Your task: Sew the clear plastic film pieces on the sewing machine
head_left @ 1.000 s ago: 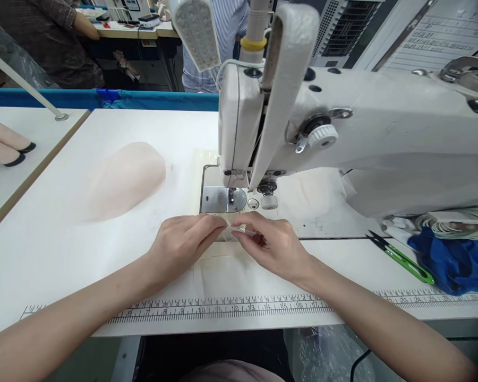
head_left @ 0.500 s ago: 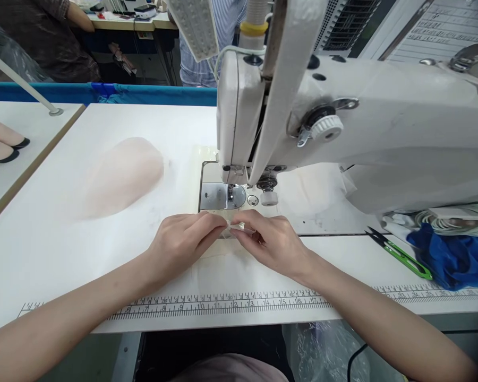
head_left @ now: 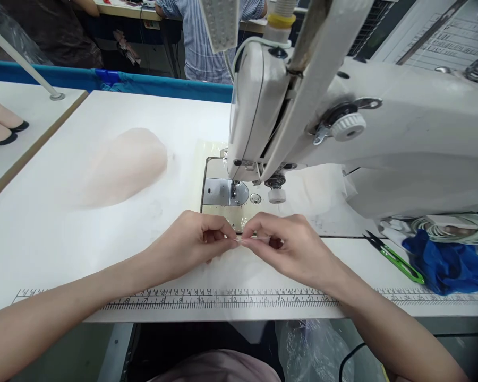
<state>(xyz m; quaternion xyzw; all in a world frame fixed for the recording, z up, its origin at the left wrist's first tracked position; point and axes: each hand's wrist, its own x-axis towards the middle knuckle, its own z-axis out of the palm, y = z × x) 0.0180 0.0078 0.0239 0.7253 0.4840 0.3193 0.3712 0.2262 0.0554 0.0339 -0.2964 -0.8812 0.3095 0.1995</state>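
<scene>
My left hand and my right hand meet fingertip to fingertip just in front of the sewing machine's needle plate. Both pinch a small, thin, pale piece of sheer fabric between thumb and fingers. A larger sheer white piece lies flat on the table under the hands. The white sewing machine stands right behind, its presser foot raised above the plate.
A pale pink fabric piece lies on the white table to the left. Green-handled thread snips, blue cloth and coiled tape lie at the right. A printed ruler runs along the front edge. People stand behind a blue barrier.
The hands have drawn slightly toward me from the needle plate, and the fingertips now pinch the small piece more tightly together. The camera view has shifted a little right.
</scene>
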